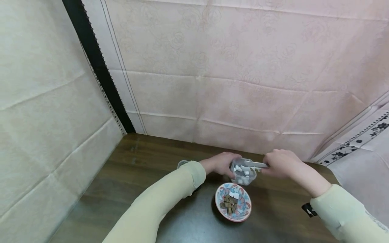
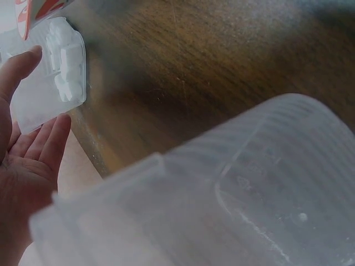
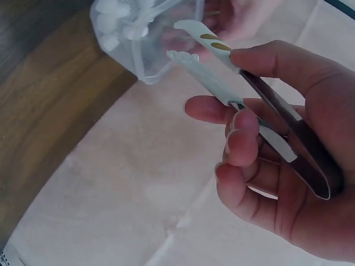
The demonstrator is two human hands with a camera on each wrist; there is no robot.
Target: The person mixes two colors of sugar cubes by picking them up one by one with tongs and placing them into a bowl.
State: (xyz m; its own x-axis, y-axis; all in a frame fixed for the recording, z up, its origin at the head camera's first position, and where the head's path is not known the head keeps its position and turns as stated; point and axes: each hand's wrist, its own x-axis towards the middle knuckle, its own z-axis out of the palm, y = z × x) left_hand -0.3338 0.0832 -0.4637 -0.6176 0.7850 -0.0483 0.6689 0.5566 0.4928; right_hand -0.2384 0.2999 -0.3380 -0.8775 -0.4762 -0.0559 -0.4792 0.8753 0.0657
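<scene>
My left hand (image 1: pixel 223 163) holds the side of a clear plastic container (image 2: pixel 41 105), thumb near its rim and fingers along its outside. Several white cubes, which look like sugar cubes (image 2: pixel 67 72), lie inside. In the right wrist view, my right hand (image 3: pixel 288 133) pinches small tongs (image 3: pixel 266 100) between thumb and fingers. Their white tips are apart, with nothing visible between them, and point towards the container. The head view shows the tongs over the container's right side. A patterned bowl (image 1: pixel 248 210) stands just in front, holding brown cubes (image 1: pixel 230 203) and a couple of white cubes (image 1: pixel 234 195).
Another clear plastic container (image 2: pixel 277 183) stands close to my left wrist; in the head view my left sleeve (image 1: pixel 170 189) mostly hides it. Pale cloth (image 1: pixel 212 84) hangs behind the dark wooden table (image 1: pixel 121 189). A black item (image 1: pixel 309 210) shows at my right sleeve.
</scene>
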